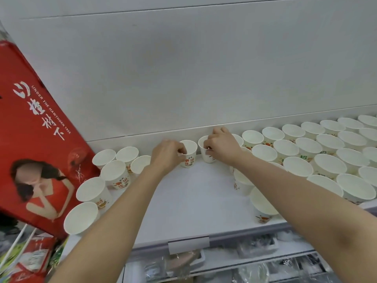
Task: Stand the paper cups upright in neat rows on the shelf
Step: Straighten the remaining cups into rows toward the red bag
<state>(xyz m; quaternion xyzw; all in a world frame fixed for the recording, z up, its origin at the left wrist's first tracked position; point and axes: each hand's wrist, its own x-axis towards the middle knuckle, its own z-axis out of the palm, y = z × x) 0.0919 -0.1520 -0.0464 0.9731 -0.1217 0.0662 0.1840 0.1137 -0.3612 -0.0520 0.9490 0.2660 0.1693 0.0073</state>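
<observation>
Retail shop. Indicators: white display shelf [189,193] with a price-tag holder [188,244] on its front edge; packaged goods [255,248] below; red gift box [38,127] alongside.

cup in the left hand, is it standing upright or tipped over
Upright. The cup shows its open rim facing up, and its base sits on the shelf, with the left hand pinching the rim.

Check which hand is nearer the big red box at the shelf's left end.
Left. The left hand grips a cup mid-shelf, a few cups over from the red box. The right hand holds the next cup, farther right.
</observation>
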